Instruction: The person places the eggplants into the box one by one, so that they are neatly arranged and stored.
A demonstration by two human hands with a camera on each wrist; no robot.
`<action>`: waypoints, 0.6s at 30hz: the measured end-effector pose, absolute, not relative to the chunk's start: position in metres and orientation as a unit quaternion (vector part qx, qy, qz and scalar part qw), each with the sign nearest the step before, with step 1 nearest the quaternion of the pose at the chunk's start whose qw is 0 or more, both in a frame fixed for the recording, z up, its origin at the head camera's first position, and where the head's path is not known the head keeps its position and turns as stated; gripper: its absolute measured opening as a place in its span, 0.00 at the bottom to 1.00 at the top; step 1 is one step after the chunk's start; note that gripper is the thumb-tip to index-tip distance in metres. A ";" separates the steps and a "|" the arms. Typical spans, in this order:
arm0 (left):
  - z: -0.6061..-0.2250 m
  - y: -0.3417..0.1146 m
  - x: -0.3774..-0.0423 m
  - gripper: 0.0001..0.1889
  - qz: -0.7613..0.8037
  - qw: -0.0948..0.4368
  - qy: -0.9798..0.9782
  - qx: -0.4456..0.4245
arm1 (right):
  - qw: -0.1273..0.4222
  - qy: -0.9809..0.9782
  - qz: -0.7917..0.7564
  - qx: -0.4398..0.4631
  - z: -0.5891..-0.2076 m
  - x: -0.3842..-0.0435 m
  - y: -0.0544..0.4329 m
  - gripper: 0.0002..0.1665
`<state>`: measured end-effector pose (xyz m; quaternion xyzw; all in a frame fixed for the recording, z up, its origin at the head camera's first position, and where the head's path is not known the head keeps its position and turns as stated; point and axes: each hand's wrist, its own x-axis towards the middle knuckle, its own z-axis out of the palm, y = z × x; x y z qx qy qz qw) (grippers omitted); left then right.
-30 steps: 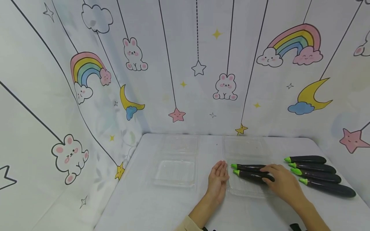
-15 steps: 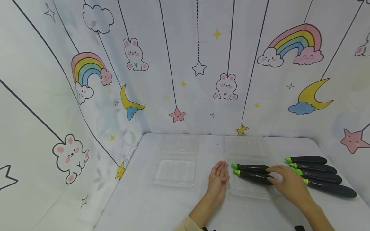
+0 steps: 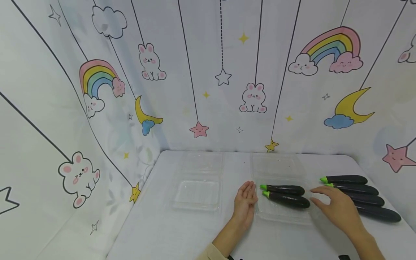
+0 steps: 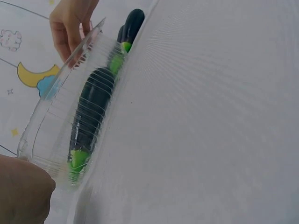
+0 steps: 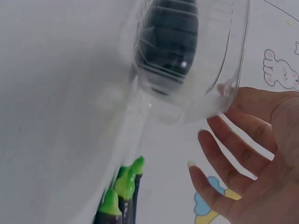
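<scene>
- The left hand (image 3: 244, 202), below a beige sleeve (image 3: 212, 252), rests against the left wall of the clear box (image 3: 282, 216), its fingers straight and side by side.
- The right hand (image 3: 339, 207) is just right of that box, thumb and fingers curved apart and gripping nothing; whether a fingertip touches the clear rim I cannot tell.
- The near boxed eggplant (image 3: 289, 200) lies in the box between the two hands, green stem to the left, dark round end just left of the right thumb.
- The far boxed eggplant (image 3: 284, 189) lies beside it, pointing the same way.
- A second ago the right fingers were on the right ends of this pair; now they have drawn back to the right, while both eggplants and the left hand have kept their places.
- Four loose eggplants (image 3: 378, 213) lie in a row on the worktop (image 3: 162, 231), right of the right hand, which now covers the stems of the two nearest.
- Well to the left sits a second clear box (image 3: 196, 195).
- Farthest, a printed cloth (image 3: 175, 90) shows rabbits, stars and rainbows.
</scene>
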<state>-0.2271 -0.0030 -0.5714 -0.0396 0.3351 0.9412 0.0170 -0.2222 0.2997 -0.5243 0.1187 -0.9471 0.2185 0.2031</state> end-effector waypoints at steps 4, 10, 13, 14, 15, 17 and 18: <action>-0.572 -0.003 -0.227 0.38 0.942 0.018 0.334 -0.037 | 0.195 -0.953 0.209 0.097 -0.524 -0.222 0.307 0.20; -0.571 -0.003 -0.226 0.39 0.940 0.020 0.338 -0.038 | 0.180 -0.961 0.196 0.073 -0.523 -0.220 0.318 0.20; -0.570 -0.003 -0.225 0.39 0.939 0.021 0.341 -0.038 | 0.173 -0.965 0.189 0.061 -0.522 -0.220 0.325 0.20; -0.570 -0.003 -0.225 0.39 0.939 0.021 0.341 -0.038 | 0.169 -0.967 0.184 0.056 -0.522 -0.221 0.326 0.20; -0.570 -0.003 -0.225 0.39 0.939 0.021 0.342 -0.038 | 0.169 -0.967 0.182 0.053 -0.522 -0.221 0.328 0.21; -0.570 -0.003 -0.225 0.40 0.939 0.021 0.340 -0.037 | 0.167 -0.968 0.180 0.049 -0.522 -0.222 0.333 0.21; -0.570 -0.003 -0.225 0.39 0.939 0.020 0.340 -0.037 | 0.169 -0.968 0.179 0.047 -0.522 -0.222 0.335 0.22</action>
